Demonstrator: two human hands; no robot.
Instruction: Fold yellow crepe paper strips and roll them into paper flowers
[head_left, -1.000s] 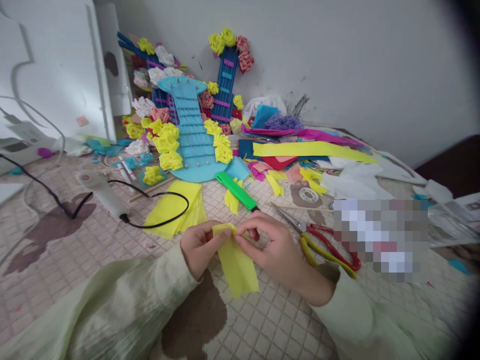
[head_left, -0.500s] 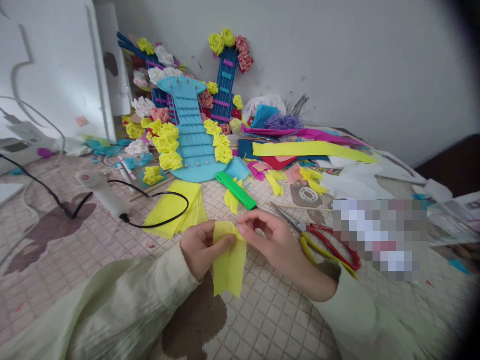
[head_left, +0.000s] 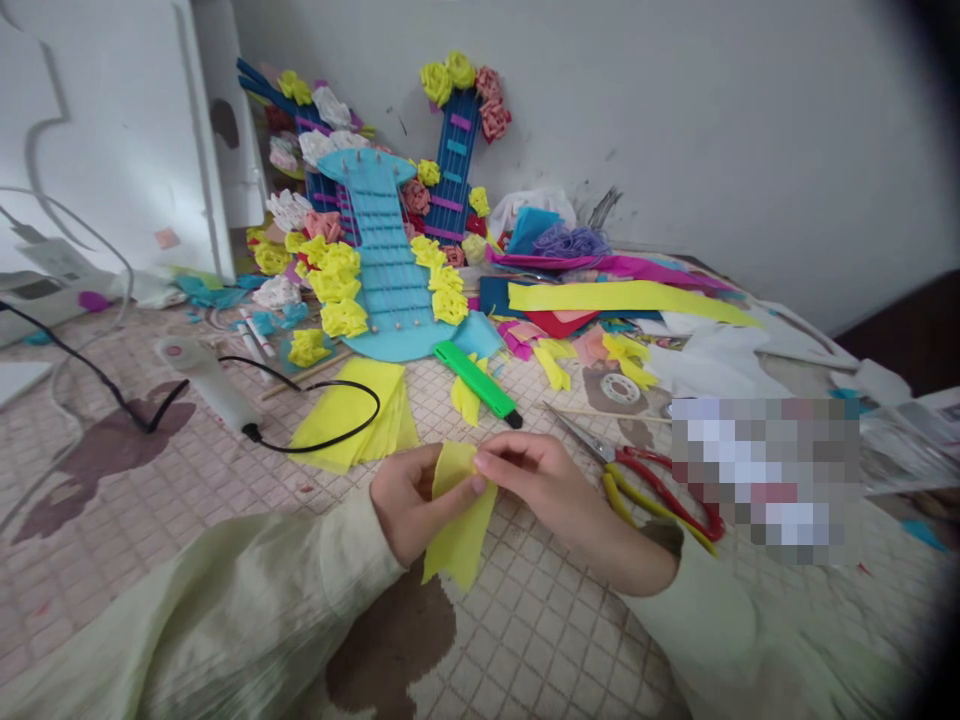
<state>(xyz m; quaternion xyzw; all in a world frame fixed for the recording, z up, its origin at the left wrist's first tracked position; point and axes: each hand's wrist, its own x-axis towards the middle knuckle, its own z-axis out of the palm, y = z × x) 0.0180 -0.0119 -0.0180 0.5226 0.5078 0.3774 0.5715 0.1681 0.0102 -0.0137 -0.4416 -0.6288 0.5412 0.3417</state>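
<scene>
A strip of yellow crepe paper [head_left: 459, 530] hangs between my two hands, above the quilted tabletop. My left hand [head_left: 411, 500] is closed on its left side, the thumb lying across the front. With thumb and fingertips my right hand [head_left: 536, 485] pinches its upper right edge. Just beyond the hands lie a green utility knife [head_left: 478, 384] and a stack of yellow paper sheets [head_left: 360, 410]. Scissors [head_left: 645, 475] with red and yellow handles rest beside my right forearm.
A white glue gun [head_left: 206, 385] with a black cord lies to the left. At the back stands a light blue paper guitar [head_left: 386, 270] with yellow paper flowers. Coloured paper strips, including a long yellow strip [head_left: 630, 300], lie at the back right.
My right hand has closed in on the strip's upper edge, its fingers now pressed to the paper. The strip's lower end has swung slightly left, and its top edge looks more curved.
</scene>
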